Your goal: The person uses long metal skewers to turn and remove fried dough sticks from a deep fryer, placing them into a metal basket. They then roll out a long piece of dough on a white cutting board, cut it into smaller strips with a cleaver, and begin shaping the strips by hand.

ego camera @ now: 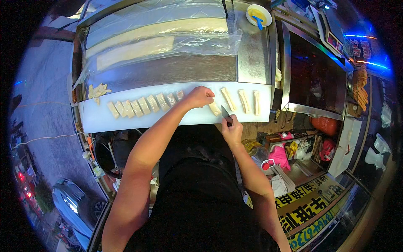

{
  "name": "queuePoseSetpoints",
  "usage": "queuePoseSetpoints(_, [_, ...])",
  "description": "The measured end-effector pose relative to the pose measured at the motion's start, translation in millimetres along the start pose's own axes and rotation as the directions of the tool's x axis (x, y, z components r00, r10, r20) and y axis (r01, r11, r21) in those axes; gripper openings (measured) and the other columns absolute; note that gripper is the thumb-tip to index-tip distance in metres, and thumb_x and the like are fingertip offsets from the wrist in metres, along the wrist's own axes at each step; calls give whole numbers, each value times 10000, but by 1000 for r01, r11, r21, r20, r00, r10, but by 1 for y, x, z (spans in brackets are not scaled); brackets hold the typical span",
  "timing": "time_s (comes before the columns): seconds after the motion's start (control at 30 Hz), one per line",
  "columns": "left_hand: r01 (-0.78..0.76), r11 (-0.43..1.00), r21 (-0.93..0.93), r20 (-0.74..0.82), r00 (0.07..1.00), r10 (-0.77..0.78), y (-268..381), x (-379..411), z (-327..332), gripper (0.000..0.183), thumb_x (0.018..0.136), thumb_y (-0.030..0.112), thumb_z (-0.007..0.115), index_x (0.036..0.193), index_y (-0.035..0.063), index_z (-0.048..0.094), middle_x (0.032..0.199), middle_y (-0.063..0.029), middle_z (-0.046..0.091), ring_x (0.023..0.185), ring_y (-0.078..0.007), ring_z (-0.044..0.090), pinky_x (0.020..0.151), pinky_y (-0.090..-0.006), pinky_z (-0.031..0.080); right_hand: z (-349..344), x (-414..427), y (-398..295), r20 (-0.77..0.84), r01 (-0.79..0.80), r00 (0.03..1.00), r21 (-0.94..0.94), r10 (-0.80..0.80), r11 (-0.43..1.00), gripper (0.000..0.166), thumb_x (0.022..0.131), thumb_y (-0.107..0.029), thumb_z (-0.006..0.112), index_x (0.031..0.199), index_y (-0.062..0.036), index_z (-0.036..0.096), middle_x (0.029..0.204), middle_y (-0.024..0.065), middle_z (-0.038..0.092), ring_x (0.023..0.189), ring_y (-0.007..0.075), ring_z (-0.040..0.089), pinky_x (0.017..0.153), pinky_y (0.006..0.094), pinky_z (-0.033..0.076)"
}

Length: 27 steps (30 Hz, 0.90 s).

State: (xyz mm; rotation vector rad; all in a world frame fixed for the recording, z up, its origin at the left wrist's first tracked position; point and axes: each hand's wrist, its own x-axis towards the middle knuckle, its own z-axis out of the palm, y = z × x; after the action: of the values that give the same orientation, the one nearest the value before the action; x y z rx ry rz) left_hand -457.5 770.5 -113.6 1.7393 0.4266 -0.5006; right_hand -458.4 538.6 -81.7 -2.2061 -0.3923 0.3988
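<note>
My right hand [232, 129] grips a small dark knife [225, 114], its blade pointing up over the white cutting board [144, 123]. Beside the blade lies a short dough strip [215, 109]. My left hand [201, 97] is curled just above that strip's far end; whether its fingers hold anything is hidden. To the left, several flat dough pieces [137, 107] lie side by side in a slanting row, the last partly behind my left hand. Three narrow, stacked-looking dough strips [228, 99] are spaced apart on the right.
Long dough slabs [135, 52] rest beyond the board, partly beneath clear plastic film [201, 44]. Dough scraps [98, 91] sit at the left. A white bowl [259, 15] holds yellow liquid and a blue utensil. A framed dark vat [315, 69] and fried dough sticks [360, 88] are right.
</note>
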Motion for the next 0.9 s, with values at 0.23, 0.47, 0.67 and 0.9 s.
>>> queuePoseSetpoints(0.23, [108, 991, -74, -51, 992, -112, 2, -2, 0, 269, 823, 177, 646, 1033, 17, 698, 890, -90, 709, 671, -149, 652, 545, -296, 548, 18, 8, -9, 68, 74, 996, -152, -64, 986, 111, 826, -120, 645, 856, -51, 564, 707, 179, 644, 663, 387, 642, 602, 450, 511])
queuePoseSetpoints(0.47, [1, 998, -56, -295, 955, -18, -10, -2, -1, 171, 805, 149, 655, 920, 37, 714, 824, -98, 709, 674, -178, 663, 608, -331, 532, 26, 29, -40, 241, -7, 961, -479, 139, 878, 155, 817, -134, 593, 931, -30, 579, 748, 215, 660, 708, 393, 656, 649, 482, 527])
queuePoseSetpoints(0.67, [28, 946, 323, -369, 924, 99, 1, -2, -8, 130, 787, 174, 680, 860, 69, 704, 885, -128, 688, 856, -311, 657, 750, -410, 507, 41, 52, -56, 317, -24, 914, -581, 253, 813, 207, 812, -136, 576, 982, -18, 586, 821, 224, 676, 751, 393, 665, 688, 476, 532])
queuePoseSetpoints(0.9, [27, 898, 439, -602, 751, 272, -34, -56, -67, 157, 785, 222, 684, 897, 117, 718, 922, -119, 676, 882, -332, 627, 767, -417, 489, -7, -56, 14, -161, -21, 987, 42, 27, 999, 123, 852, -131, 665, 872, -34, 592, 683, 144, 636, 609, 277, 649, 595, 356, 502])
